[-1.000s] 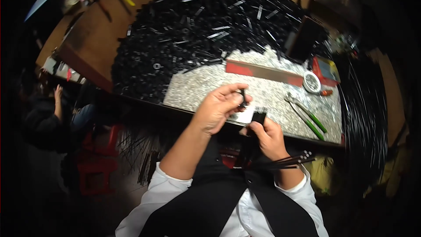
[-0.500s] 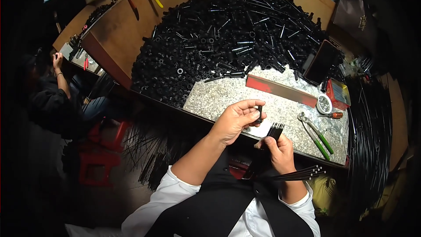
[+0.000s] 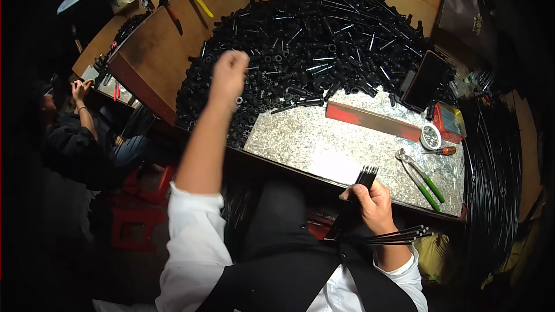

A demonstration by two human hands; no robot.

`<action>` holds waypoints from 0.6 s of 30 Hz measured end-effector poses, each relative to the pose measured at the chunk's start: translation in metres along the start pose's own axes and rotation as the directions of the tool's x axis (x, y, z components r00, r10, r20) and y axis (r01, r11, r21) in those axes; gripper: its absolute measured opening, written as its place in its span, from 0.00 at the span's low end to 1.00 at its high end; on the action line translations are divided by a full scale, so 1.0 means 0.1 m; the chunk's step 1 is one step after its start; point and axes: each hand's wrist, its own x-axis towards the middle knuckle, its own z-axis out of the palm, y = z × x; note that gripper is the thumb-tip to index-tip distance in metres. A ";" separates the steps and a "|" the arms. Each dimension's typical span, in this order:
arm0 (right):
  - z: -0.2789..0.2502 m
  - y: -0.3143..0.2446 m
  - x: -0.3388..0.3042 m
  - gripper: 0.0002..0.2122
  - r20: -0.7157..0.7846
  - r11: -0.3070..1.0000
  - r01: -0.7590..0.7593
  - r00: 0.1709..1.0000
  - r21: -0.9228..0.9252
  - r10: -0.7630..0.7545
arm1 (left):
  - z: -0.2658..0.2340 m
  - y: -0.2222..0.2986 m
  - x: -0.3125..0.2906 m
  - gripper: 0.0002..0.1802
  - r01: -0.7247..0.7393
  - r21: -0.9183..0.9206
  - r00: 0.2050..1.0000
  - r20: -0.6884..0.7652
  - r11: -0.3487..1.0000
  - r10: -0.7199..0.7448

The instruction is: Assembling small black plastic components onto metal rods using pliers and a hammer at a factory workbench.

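My left hand is stretched out over the left side of a big heap of small black parts. It is smeared by motion, its fingers look curled, and I cannot make out whether anything is in them. My right hand is closed round a bundle of thin black cables at the front edge of the bench. Their tips stick up above the thumb in a row. More black cable lengths with pale ends come out beside the right wrist.
On the speckled benchtop lie a red-and-brown bar, green-handled pincers and an orange-handled screwdriver. A small white cup stands by a red box. Long black cables hang at right. A co-worker sits at left.
My left hand has moved from beside the right hand, where it pinched a small black part, up and left over the heap. The right hand still grips the cables.
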 end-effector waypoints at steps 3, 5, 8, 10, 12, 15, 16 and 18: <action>0.02 -0.01 0.01 0.10 0.014 1.000 0.002 1.000 -0.001 -0.002 | -0.72 -0.34 0.89 0.11 -0.250 0.728 0.931 -0.001 0.638 0.365; 0.03 -0.03 0.01 0.10 0.005 1.000 0.001 1.000 -0.021 -0.001 | -0.87 -0.46 1.12 0.10 -0.244 0.828 0.911 0.019 0.504 0.412; 0.02 0.01 0.02 0.10 -0.008 1.000 -0.019 1.000 -0.015 0.019 | -0.87 -0.43 1.23 0.12 -0.152 0.922 0.966 0.062 0.356 0.251; 0.01 0.05 0.03 0.10 -0.017 1.000 -0.021 1.000 0.000 0.021 | -0.80 -0.45 1.25 0.17 -0.067 0.964 0.995 0.046 0.257 0.090; 0.03 0.04 0.04 0.11 -0.068 1.000 -0.026 0.997 0.001 0.026 | -0.80 -0.47 1.32 0.18 -0.052 0.971 0.998 0.047 0.233 0.028; 0.00 0.02 0.05 0.10 -0.003 0.999 -0.032 0.999 -0.028 0.032 | -0.84 -0.50 1.39 0.19 -0.086 0.981 0.994 0.095 0.177 -0.044; 0.00 0.01 0.06 0.10 -0.005 0.999 -0.033 0.999 -0.027 0.032 | -0.84 -0.50 1.41 0.19 -0.132 0.980 0.988 0.142 0.147 -0.057; 0.01 0.00 0.07 0.10 0.002 0.997 -0.047 0.999 -0.061 0.047 | -0.83 -0.48 1.43 0.19 -0.142 0.984 0.986 0.151 0.108 -0.076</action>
